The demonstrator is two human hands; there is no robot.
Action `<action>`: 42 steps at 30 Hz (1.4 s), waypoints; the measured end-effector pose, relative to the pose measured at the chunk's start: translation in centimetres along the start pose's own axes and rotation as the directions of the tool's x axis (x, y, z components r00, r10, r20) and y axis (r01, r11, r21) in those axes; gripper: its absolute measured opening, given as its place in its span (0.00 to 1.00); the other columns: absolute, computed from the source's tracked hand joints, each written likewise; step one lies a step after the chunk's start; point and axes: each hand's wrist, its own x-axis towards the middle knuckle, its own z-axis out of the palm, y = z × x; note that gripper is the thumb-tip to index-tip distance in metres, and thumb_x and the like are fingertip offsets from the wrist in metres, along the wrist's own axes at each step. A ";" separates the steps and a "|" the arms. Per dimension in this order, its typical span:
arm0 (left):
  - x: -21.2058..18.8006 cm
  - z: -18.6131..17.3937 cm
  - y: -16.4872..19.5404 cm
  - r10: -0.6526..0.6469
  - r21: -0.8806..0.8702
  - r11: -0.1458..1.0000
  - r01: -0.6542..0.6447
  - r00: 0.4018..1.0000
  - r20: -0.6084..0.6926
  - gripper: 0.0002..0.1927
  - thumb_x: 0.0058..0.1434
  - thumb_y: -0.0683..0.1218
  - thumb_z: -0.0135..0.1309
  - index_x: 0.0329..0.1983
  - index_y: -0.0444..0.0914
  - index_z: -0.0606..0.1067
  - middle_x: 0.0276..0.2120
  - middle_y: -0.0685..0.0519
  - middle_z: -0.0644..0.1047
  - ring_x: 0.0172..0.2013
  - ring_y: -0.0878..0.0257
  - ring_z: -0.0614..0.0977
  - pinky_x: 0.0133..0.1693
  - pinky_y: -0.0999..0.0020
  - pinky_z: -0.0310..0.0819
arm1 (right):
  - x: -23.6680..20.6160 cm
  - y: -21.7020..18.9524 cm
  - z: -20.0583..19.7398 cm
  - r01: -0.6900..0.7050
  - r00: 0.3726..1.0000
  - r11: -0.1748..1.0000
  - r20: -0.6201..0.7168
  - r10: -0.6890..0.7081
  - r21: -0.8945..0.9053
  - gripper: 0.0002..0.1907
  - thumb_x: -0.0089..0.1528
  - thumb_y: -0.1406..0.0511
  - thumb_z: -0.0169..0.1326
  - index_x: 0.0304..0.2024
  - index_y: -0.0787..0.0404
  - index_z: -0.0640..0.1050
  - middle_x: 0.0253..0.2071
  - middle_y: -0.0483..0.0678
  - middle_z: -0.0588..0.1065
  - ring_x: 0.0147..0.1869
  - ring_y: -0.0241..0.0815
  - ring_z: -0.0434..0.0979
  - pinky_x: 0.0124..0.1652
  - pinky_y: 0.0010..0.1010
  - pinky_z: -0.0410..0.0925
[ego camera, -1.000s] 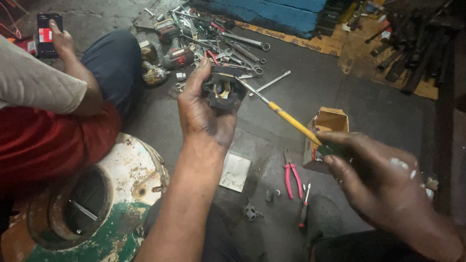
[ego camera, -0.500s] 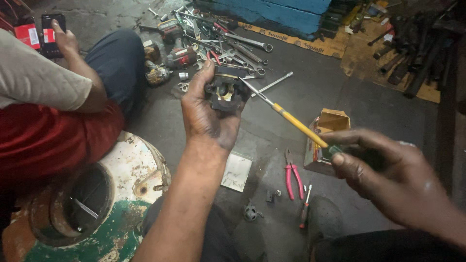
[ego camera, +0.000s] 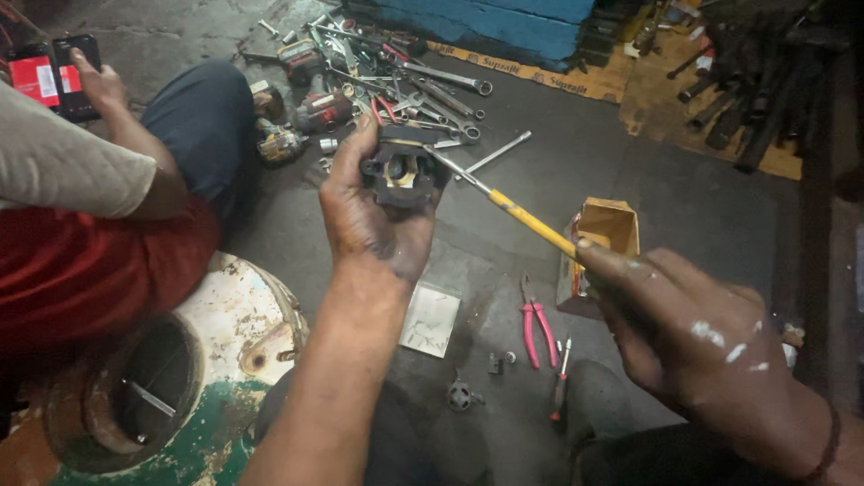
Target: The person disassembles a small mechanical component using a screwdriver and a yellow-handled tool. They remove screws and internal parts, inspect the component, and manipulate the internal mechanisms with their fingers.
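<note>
Grey concrete floor (ego camera: 630, 171) carries scattered spanners (ego camera: 432, 85). Left hand (ego camera: 373, 211) clasps a dark motor part (ego camera: 402, 166) aloft; right hand (ego camera: 693, 333) grips a yellow screwdriver (ego camera: 522, 216), tip inside. Likely hazard: the tip slipping into the holding fingers.

A repair workshop: grimy floor (ego camera: 630, 162) strewn with wrenches (ego camera: 441, 85), pliers (ego camera: 537, 331), metal parts.

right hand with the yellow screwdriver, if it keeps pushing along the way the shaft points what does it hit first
The right hand aims the screwdriver up-left; its tip already seems to meet the dark metal part in the left hand, though depth is unclear.
</note>
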 end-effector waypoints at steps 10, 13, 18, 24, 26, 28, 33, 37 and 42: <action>-0.5 0.1 0.9 -0.006 0.030 1.000 0.005 1.000 0.019 0.11 0.62 0.47 0.57 0.45 0.39 0.76 0.36 0.48 0.80 0.38 0.57 0.82 0.44 0.55 0.80 | 1.2 2.5 -0.2 0.008 0.993 0.803 0.087 -0.075 0.597 0.20 0.65 0.66 0.53 0.60 0.60 0.75 0.44 0.50 0.81 0.38 0.38 0.82 0.33 0.32 0.77; -0.7 0.1 1.1 -0.046 0.049 0.998 0.045 0.999 0.022 0.10 0.62 0.48 0.58 0.43 0.41 0.76 0.36 0.47 0.80 0.37 0.55 0.82 0.40 0.55 0.80 | 1.9 4.1 -0.7 -0.378 0.907 0.705 0.393 0.151 0.600 0.19 0.65 0.64 0.55 0.60 0.57 0.78 0.33 0.50 0.78 0.24 0.35 0.73 0.21 0.30 0.72; -0.8 0.3 1.1 -0.130 0.040 0.991 0.129 0.991 0.026 0.09 0.61 0.49 0.58 0.40 0.41 0.75 0.36 0.45 0.80 0.36 0.55 0.82 0.38 0.54 0.79 | 2.8 6.1 -1.4 -0.746 0.656 0.453 0.657 0.372 0.488 0.18 0.67 0.61 0.52 0.58 0.57 0.77 0.18 0.53 0.68 0.16 0.39 0.61 0.16 0.34 0.59; -1.0 0.4 0.7 -0.144 0.056 0.988 0.143 0.990 0.010 0.10 0.61 0.50 0.59 0.40 0.41 0.75 0.37 0.44 0.80 0.37 0.55 0.82 0.39 0.55 0.80 | 2.8 5.4 -1.4 -0.790 0.601 0.470 0.644 0.473 0.393 0.17 0.69 0.61 0.53 0.59 0.55 0.78 0.21 0.57 0.69 0.18 0.44 0.64 0.19 0.38 0.61; -0.9 0.4 0.5 -0.148 0.041 0.988 0.150 0.989 -0.027 0.10 0.59 0.49 0.60 0.40 0.42 0.76 0.36 0.45 0.80 0.37 0.55 0.82 0.39 0.56 0.80 | 2.3 4.7 -1.1 -0.329 0.930 0.738 0.338 0.145 0.590 0.19 0.65 0.63 0.54 0.58 0.58 0.78 0.34 0.50 0.78 0.29 0.38 0.77 0.27 0.30 0.71; -0.7 0.3 0.5 -0.107 0.043 0.993 0.111 0.991 -0.083 0.10 0.59 0.49 0.60 0.40 0.42 0.76 0.36 0.48 0.79 0.38 0.57 0.83 0.41 0.57 0.81 | 1.9 4.1 -0.9 -0.048 0.989 0.841 0.142 -0.035 0.538 0.19 0.62 0.65 0.55 0.56 0.59 0.78 0.40 0.47 0.83 0.36 0.36 0.85 0.32 0.28 0.77; -0.2 0.4 0.4 -0.053 0.002 0.999 0.053 0.994 -0.096 0.10 0.59 0.48 0.61 0.40 0.41 0.76 0.36 0.51 0.79 0.39 0.58 0.82 0.42 0.56 0.80 | 1.3 2.1 -0.2 -0.001 0.998 0.971 0.063 -0.015 0.240 0.21 0.61 0.65 0.57 0.58 0.56 0.80 0.40 0.48 0.84 0.37 0.34 0.86 0.34 0.31 0.79; -0.2 0.3 0.3 -0.038 -0.014 0.999 0.037 0.997 -0.067 0.11 0.60 0.49 0.60 0.41 0.40 0.75 0.36 0.49 0.78 0.39 0.57 0.82 0.44 0.56 0.79 | 1.2 -0.3 0.1 0.102 0.994 0.971 -0.062 -0.090 0.218 0.19 0.61 0.68 0.57 0.55 0.60 0.76 0.38 0.51 0.82 0.37 0.37 0.85 0.33 0.31 0.79; -0.6 0.2 -0.1 -0.045 -0.065 0.997 0.038 0.993 -0.108 0.13 0.58 0.51 0.60 0.41 0.41 0.75 0.38 0.49 0.78 0.41 0.57 0.81 0.46 0.57 0.78 | 1.1 -2.2 0.7 0.052 0.996 0.977 -0.075 -0.037 0.206 0.23 0.57 0.70 0.60 0.55 0.58 0.75 0.37 0.51 0.79 0.35 0.43 0.84 0.30 0.33 0.76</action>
